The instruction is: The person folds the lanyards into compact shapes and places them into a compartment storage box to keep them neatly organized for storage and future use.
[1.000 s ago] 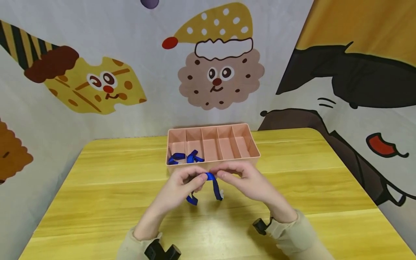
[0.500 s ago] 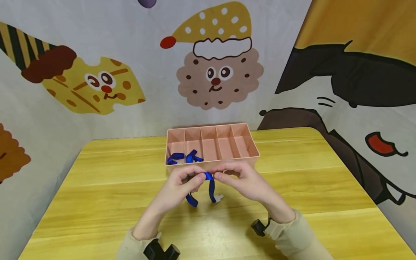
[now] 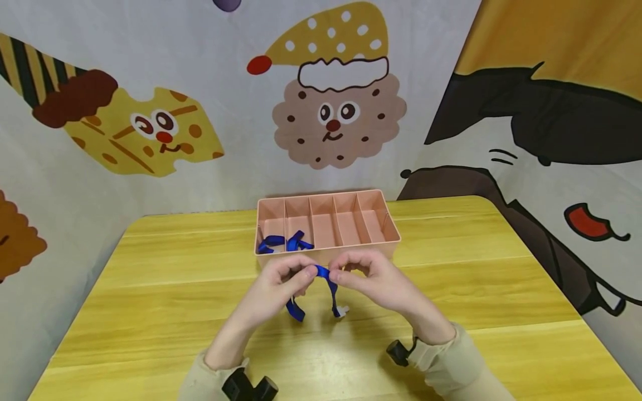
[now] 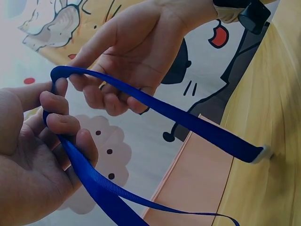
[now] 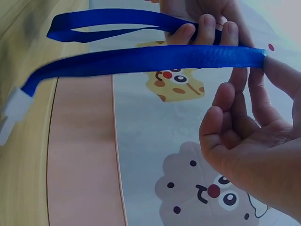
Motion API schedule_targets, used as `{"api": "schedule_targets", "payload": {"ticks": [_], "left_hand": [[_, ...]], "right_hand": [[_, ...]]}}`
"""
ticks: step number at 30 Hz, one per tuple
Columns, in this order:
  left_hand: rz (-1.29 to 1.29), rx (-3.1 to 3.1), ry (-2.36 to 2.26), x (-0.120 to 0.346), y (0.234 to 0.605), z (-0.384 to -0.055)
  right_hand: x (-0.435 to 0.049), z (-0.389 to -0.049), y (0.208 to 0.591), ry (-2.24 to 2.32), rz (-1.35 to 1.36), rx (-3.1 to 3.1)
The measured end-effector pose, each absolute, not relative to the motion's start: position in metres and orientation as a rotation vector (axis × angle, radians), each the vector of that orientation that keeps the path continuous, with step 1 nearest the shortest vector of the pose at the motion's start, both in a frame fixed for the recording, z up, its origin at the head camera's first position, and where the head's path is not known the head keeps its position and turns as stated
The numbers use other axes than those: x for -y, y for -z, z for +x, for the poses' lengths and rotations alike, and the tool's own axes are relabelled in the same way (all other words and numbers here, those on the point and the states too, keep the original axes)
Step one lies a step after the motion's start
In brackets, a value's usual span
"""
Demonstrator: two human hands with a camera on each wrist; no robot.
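My left hand (image 3: 281,287) grips a blue lanyard (image 3: 322,272), with several fingers curled round the strap. Beside it, my right hand (image 3: 376,281) pinches the strap between thumb and fingertips where it bends, as the right wrist view shows. From there one length of strap (image 5: 141,61) hangs down to a white plastic clip (image 5: 14,110), which dangles low over the table. Below the left hand, the rest of the lanyard (image 4: 94,181) hangs in a loop. Both hands are in front of a pink divided box (image 3: 325,223).
Two blue lanyards lie in the box: one lanyard (image 3: 273,240) in the leftmost compartment, another lanyard (image 3: 297,242) in the second. Beneath is a wood-patterned table (image 3: 165,278). A cartoon-printed cloth (image 3: 241,133) hangs behind it. Each wrist wears a small black camera (image 3: 398,352).
The hanging strap with the white clip has swung and turned, ending slightly lower. The right fingertips have drawn a little away from the left ones. The left hand stays nearly still.
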State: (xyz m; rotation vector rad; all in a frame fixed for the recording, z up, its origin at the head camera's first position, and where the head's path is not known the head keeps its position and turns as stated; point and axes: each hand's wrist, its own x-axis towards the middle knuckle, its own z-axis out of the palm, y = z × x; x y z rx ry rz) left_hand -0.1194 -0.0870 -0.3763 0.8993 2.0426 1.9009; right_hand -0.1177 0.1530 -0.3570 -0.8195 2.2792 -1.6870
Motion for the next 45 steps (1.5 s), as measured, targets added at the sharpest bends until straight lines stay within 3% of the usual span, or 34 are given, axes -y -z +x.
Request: {"api": "schedule_targets", "payload": {"ticks": [7,17,32,45], "left_hand": [[0.889,-2.026,-1.906,0.085,0.378,-0.122],[0.889,-2.212,-1.982,0.077,0.391,-0.123],[0.89,-2.056,-2.029,0.064,0.398,-0.124],[0.808,-2.1,-1.962,0.062,0.403,-0.122]], "right_hand": [[-0.156,-0.114,0.351,1.741,-0.735,-2.274],[-0.159,-0.11,0.326,2.305,-0.625,-2.056],[-0.154,-0.107,0.321,2.35,-0.574,-2.068],[-0.163,-0.106,0.315,2.688,-0.477,-1.946]]}}
